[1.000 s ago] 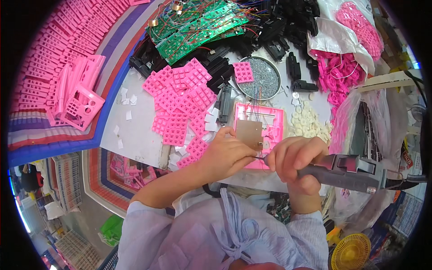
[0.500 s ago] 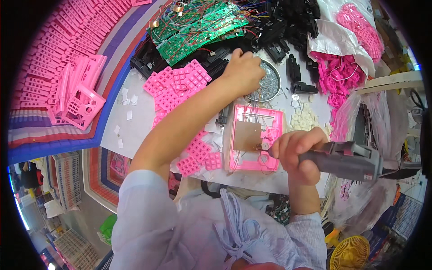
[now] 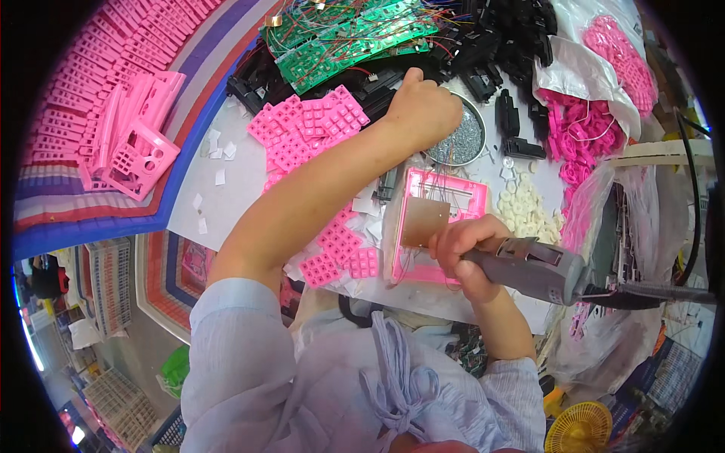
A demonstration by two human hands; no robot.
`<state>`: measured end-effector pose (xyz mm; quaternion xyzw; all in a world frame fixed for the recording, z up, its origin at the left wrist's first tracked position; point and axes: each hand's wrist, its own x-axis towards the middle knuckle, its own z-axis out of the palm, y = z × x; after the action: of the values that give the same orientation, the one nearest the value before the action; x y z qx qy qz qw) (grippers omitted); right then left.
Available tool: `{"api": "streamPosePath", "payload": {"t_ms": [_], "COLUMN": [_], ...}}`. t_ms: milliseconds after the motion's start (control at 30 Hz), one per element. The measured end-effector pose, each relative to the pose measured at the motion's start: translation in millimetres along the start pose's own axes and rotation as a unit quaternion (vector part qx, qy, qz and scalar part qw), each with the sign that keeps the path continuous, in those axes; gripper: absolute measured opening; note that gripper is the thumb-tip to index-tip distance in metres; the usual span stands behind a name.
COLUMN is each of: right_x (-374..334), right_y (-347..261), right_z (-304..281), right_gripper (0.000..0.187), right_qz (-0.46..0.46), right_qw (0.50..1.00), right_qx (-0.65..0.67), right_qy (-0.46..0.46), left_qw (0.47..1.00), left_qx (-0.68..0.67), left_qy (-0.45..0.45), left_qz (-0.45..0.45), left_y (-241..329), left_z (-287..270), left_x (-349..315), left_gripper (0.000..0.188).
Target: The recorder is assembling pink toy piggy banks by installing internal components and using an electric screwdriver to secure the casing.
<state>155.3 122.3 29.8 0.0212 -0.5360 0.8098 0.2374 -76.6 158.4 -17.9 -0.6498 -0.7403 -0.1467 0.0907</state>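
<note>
My left hand (image 3: 425,111) is closed at the left rim of a round dish of small silver screws (image 3: 467,138). Its fingertips are turned away, so what they pinch, if anything, is hidden. In my right hand (image 3: 470,245) is a grey electric screwdriver (image 3: 532,270), lying nearly level with its tip toward the left. The fingers wrap its front end and hide the tip. Under that hand lies a pink plastic casing (image 3: 479,198), open side up, with a flat brownish plate (image 3: 424,220) and thin wires inside.
Pink keypad pieces (image 3: 302,136) lie left of the casing, beneath my left forearm. Green circuit boards (image 3: 355,47) with loose wires and black plastic parts (image 3: 507,113) fill the back. Cream-coloured rings (image 3: 525,208) are heaped at the right. A blue-rimmed crate (image 3: 91,248) holds stacked pink casings.
My right hand has brought the screwdriver left, further over the casing and plate. My left hand remains at the screw dish, and the whole view has shifted slightly.
</note>
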Motion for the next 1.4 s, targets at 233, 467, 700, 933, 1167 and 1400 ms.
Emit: {"api": "streamPosePath", "payload": {"t_ms": [233,467,700,933,1167,1400], "right_x": [6,7,23,22,39,49], "right_y": [4,-6,-23,-21,6,19], "right_z": [5,1,17,24,7,7], "right_gripper": [0.013,0.016,0.027,0.025,0.020,0.028], "right_qz": [-0.018,0.006,-0.045,-0.007,-0.045,-0.010], "right_qw": [0.994,0.996,0.997,0.999,0.999,0.996], "right_qx": [-0.097,-0.089,0.035,0.042,-0.024,-0.085], "right_qy": [-0.037,0.000,-0.048,-0.021,-0.003,0.018], "left_qw": [0.855,0.945,0.929,0.938,0.948,0.964], "left_qx": [-0.502,-0.325,-0.363,-0.334,-0.263,-0.256], "left_qy": [-0.048,-0.017,0.061,0.082,0.134,-0.007], "left_qz": [-0.119,-0.041,-0.047,-0.032,-0.115,-0.077], "left_y": [22,55,76,71,68,89], "left_z": [-88,-64,-53,-54,-66,-69], "left_x": [-72,-173,-191,-191,-181,-231], "left_gripper": [0.016,0.010,0.010,0.016,0.027,0.033]}}
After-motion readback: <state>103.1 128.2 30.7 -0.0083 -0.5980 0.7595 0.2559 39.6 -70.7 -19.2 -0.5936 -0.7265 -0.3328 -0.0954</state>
